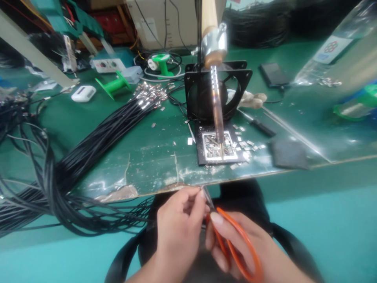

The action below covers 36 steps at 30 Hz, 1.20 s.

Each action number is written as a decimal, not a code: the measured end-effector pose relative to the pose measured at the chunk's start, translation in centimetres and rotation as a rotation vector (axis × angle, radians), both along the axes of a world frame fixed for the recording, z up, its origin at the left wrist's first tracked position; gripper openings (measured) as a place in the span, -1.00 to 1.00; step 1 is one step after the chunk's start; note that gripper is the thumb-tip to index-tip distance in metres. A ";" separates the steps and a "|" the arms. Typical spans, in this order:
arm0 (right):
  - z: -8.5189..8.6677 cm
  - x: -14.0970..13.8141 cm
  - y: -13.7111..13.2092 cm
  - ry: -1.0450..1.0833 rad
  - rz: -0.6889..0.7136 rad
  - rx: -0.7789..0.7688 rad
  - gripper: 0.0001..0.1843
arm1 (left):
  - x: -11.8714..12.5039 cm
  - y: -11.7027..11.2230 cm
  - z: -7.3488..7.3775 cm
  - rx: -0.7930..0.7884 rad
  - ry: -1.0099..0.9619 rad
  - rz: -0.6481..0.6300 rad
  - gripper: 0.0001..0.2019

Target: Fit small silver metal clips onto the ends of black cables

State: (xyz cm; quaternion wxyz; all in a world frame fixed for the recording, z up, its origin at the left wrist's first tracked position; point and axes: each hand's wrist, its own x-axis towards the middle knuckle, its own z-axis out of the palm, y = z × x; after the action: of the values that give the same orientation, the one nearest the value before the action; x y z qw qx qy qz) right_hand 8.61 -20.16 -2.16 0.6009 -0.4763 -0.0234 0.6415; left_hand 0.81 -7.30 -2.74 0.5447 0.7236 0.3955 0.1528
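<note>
My right hand (232, 239) is wrapped round a pair of scissors (241, 236) with orange handles, their blades pointing up and to the left. Against the blade tips, my left hand (179, 224) is closed in a pinch; whatever lies between its fingertips is too small or hidden to name. Both hands are below the front edge of the bench. Just beyond them, a soldering iron (217, 98) with a wooden handle hangs tip down over a small white-framed tray (204, 151) of little metal pieces.
A black fan frame (191, 94) stands behind the iron. At the left lies a large bundle of black cables (100, 133) with metal ends. Green spools (113, 84), a screwdriver (263, 127), a dark pad (288, 153) and a plastic bottle (330, 51) lie about the green bench (153, 157).
</note>
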 end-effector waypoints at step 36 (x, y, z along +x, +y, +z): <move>1.3 -2.3 0.8 -0.086 -0.285 -0.200 -0.37 | -1.1 0.3 -0.6 0.079 -0.013 -0.147 -0.78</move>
State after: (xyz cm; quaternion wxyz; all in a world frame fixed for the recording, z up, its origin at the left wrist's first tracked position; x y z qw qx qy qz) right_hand 6.28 -19.38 -0.90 0.6338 -0.5593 0.0825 0.5279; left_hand -0.32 -6.95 -3.39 0.5278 0.7707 0.3316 0.1325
